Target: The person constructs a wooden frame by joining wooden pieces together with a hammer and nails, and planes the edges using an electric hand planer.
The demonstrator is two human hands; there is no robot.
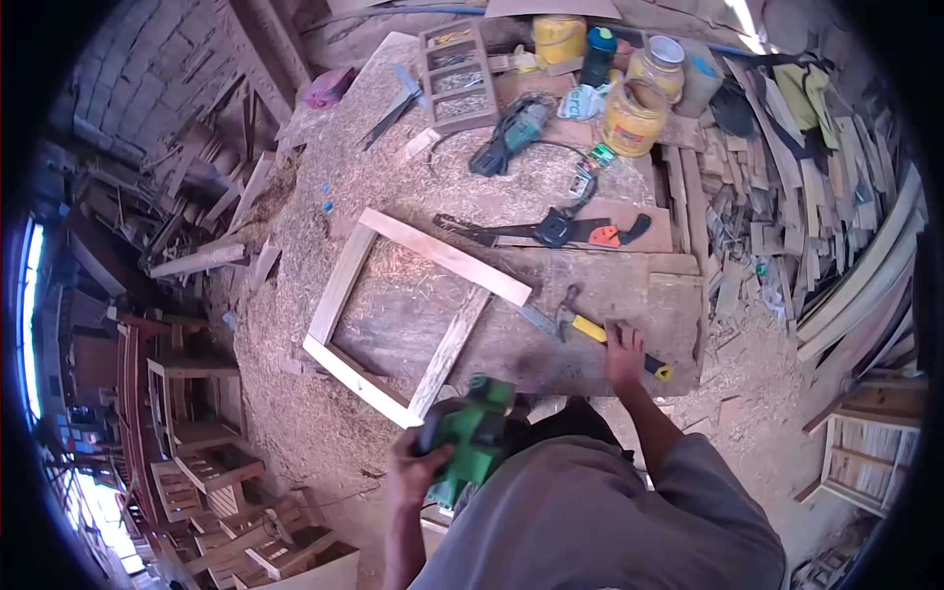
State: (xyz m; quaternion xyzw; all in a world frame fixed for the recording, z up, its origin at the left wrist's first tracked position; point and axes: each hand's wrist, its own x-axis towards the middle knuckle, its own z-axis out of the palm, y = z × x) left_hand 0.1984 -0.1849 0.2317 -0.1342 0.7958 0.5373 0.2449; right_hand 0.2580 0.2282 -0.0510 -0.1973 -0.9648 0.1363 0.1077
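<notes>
My left hand (417,468) is closed round a green power tool (474,433), held close to my body at the front edge of the bench. At the right, my right hand (625,352) lies over the yellow and black handle of a hammer (588,327), its fingers closed on it. The hammer's head points left. Between the hands and further back, a rectangular wooden frame (447,254) lies flat on the workbench (551,369). A chisel-like metal blade (538,319) lies between the frame's right corner and the hammer head.
Behind the frame lie a handsaw (608,232), a black tape measure (554,228) and a corded grinder (511,133). A divided wooden tray (460,81) and yellow tubs (632,116) stand at the back. Wood strips (801,197) lean at right; wooden pieces (218,462) are stacked at left.
</notes>
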